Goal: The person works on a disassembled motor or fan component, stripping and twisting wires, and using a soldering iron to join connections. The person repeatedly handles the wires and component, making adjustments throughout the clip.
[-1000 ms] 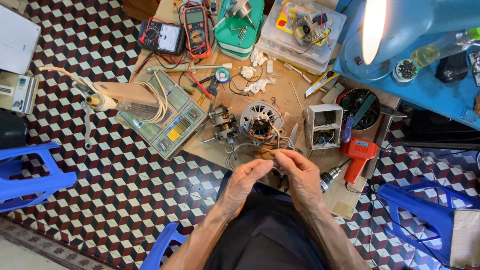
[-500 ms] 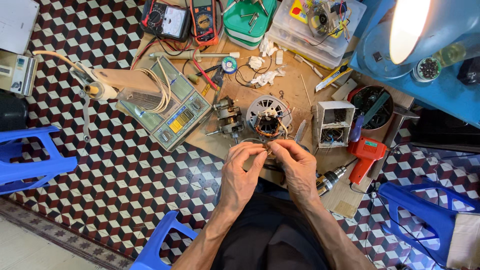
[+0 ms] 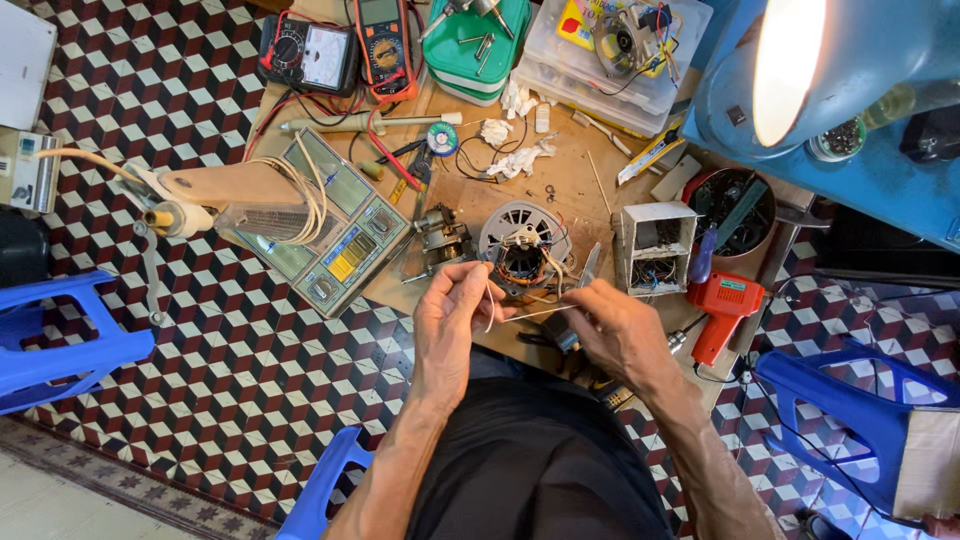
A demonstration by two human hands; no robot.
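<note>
A round motor stator with copper windings (image 3: 524, 246) lies on the low wooden board (image 3: 575, 185) in front of me. Thin pale wire leads (image 3: 528, 313) run from it toward my hands. My left hand (image 3: 453, 318) pinches one lead between thumb and fingers just below the stator. My right hand (image 3: 618, 330) pinches the other end of a lead, slightly lower and to the right. A small metal motor part (image 3: 443, 240) sits left of the stator.
A grey-green component box (image 3: 325, 232) lies at left with a soldering iron (image 3: 215, 195) across it. Two multimeters (image 3: 340, 48), a green case (image 3: 478, 40), a clear parts box (image 3: 610, 50), a red heat tool (image 3: 722, 305), blue plastic stools (image 3: 60, 340) and a lamp (image 3: 810, 70) surround the board.
My hands have risen closer to the stator and drawn slightly apart, stretching a wire lead between them. The view has shifted down and closer.
</note>
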